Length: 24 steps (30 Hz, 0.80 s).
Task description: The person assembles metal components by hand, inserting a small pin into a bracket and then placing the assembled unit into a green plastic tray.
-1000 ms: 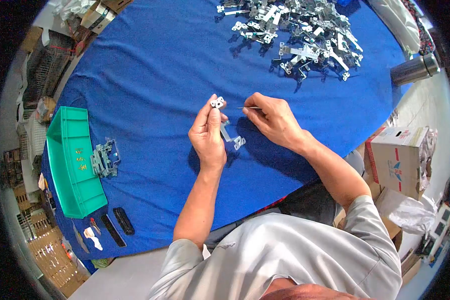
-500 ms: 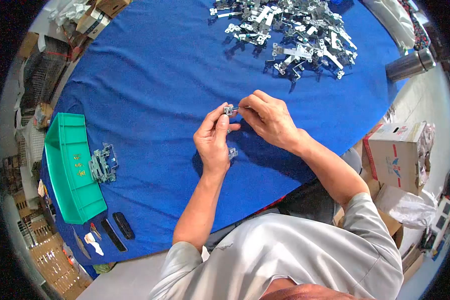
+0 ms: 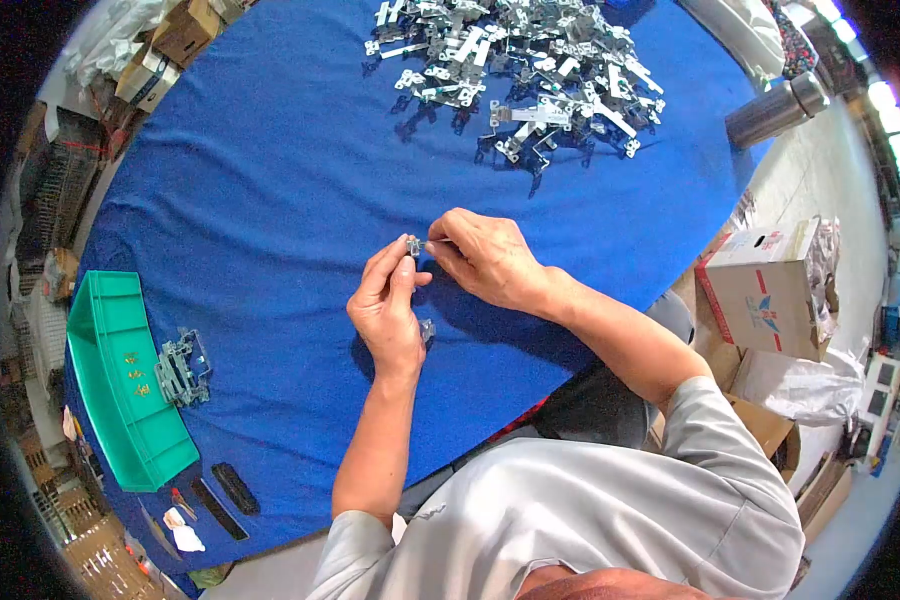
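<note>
My left hand (image 3: 385, 305) grips a small metal hinge bracket (image 3: 415, 247) upright, its lower end showing below the palm. My right hand (image 3: 480, 255) pinches a thin metal pin against the top of that bracket. Both hands meet just above the blue cloth of the round table (image 3: 270, 200), near its front middle. The pin is mostly hidden by my fingers.
A big heap of loose metal hinge parts (image 3: 515, 65) lies at the far side. A green tray (image 3: 120, 375) with a stack of finished hinges (image 3: 182, 367) beside it sits at the left. A steel flask (image 3: 775, 108) stands at the right edge; cardboard boxes (image 3: 770, 290) are beyond.
My right hand has brought the pin to the bracket in my left hand, and both hands now touch. The view has shifted, so everything sits lower and further left.
</note>
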### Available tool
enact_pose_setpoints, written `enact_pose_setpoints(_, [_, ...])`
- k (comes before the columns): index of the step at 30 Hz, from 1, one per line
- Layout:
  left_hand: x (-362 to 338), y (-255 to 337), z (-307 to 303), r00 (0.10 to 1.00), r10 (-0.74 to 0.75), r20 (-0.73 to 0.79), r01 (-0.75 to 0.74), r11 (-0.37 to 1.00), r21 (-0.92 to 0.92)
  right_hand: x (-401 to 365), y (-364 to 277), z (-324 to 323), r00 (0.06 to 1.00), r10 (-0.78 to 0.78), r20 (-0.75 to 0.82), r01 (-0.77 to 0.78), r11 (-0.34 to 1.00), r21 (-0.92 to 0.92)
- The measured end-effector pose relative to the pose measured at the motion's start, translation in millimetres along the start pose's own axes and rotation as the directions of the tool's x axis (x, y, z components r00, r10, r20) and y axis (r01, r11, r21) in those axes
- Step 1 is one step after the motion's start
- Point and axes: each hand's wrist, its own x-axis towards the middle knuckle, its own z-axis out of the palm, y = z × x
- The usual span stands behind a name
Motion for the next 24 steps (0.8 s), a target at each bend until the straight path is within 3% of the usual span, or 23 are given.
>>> enact_pose_setpoints(14, [0.4, -2.2, -1.8, 0.999, -0.016, 0.046, 0.015, 1.0, 0.006, -0.2, -0.7, 2.7, 0.999, 0.028, 0.034, -0.027, 0.999, -0.038])
enact_pose_setpoints(24, [1.3, -3.2, -1.2, 0.996, 0.044, 0.081, -0.051, 0.995, 0.08, 1.2, 3.0, 3.9, 0.998, 0.05, 0.046, -0.047, 0.997, -0.061])
